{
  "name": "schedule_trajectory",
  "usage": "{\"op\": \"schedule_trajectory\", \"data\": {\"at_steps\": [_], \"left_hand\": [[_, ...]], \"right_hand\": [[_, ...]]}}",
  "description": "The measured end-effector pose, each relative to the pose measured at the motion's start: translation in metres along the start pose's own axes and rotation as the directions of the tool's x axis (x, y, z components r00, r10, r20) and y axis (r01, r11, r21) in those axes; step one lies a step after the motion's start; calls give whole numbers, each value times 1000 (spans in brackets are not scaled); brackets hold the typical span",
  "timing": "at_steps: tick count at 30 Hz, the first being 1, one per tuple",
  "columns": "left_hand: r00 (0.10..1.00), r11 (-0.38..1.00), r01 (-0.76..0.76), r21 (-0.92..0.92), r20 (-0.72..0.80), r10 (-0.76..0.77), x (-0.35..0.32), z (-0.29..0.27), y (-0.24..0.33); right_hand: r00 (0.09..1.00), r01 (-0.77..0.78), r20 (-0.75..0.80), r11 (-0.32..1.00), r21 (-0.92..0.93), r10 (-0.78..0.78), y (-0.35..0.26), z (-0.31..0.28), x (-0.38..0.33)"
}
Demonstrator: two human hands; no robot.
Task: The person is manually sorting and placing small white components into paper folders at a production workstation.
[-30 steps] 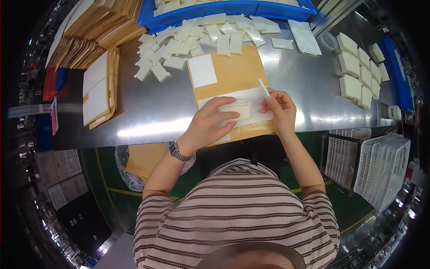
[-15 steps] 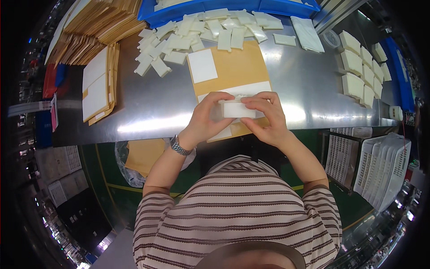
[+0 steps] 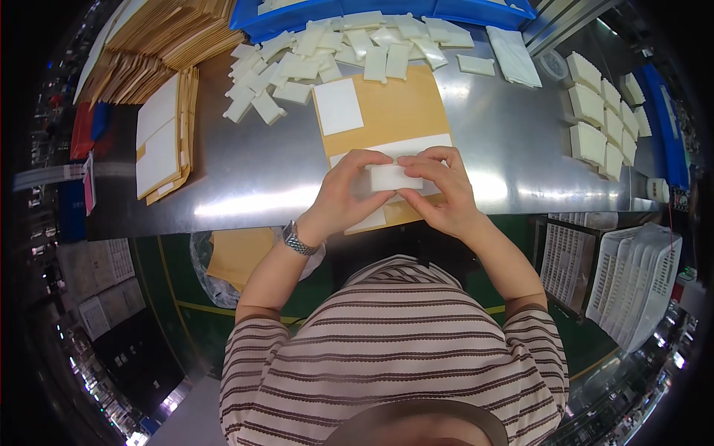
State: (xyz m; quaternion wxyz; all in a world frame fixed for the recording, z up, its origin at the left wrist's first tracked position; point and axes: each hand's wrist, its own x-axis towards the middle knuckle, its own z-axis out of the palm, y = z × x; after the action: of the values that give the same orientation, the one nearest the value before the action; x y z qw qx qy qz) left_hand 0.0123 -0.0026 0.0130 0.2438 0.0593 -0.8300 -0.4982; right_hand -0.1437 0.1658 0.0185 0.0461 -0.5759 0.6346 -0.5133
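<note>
Between my two hands is a small white rectangular block (image 3: pixel 392 178), its plain front face towards me. My left hand (image 3: pixel 344 195) has its fingers closed on the block's left end, index finger along the top and thumb underneath. From the right, my right hand (image 3: pixel 446 192) grips the other end, with fingers over the top edge and the thumb at the lower edge. Fingers hide both ends of the block. Below it lies a brown card sheet (image 3: pixel 405 104) with white panels, reaching the table's front edge.
Many flat white pieces (image 3: pixel 301 68) lie heaped behind the card, before a blue bin (image 3: pixel 372 9). Brown folded card stacks (image 3: pixel 160 137) stand at left. White ribbed blocks (image 3: pixel 587 143) sit in rows at right, near a white bag (image 3: pixel 513 59). White crates (image 3: pixel 632 286) stand below the table.
My fingertips have drawn closer together along the block's top edge. The block has shifted slightly, and the clear-looking part that showed along its top is now mostly covered.
</note>
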Motion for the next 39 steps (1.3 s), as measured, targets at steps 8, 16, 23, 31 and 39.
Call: {"op": "schedule_trajectory", "data": {"at_steps": [8, 16, 23, 31, 39], "left_hand": [[994, 997, -75, 2, 77, 74, 5, -7, -2], [994, 996, -86, -12, 71, 86, 3, -6, -8], [994, 996, -83, -11, 66, 84, 3, -5, -10], [998, 999, -38, -11, 44, 39, 3, -4, -7], [997, 989, -4, -146, 79, 15, 3, -8, -14]], "right_hand": [[1000, 14, 19, 1000, -14, -14, 9, 2, -2], [976, -216, 30, 971, 101, 214, 20, -6, -10], [935, -354, 117, 910, 215, 336, 27, -2, -15], [948, -287, 210, 926, 246, 238, 35, -10, 0], [935, -312, 224, 938, 148, 275, 32, -2, 4]]}}
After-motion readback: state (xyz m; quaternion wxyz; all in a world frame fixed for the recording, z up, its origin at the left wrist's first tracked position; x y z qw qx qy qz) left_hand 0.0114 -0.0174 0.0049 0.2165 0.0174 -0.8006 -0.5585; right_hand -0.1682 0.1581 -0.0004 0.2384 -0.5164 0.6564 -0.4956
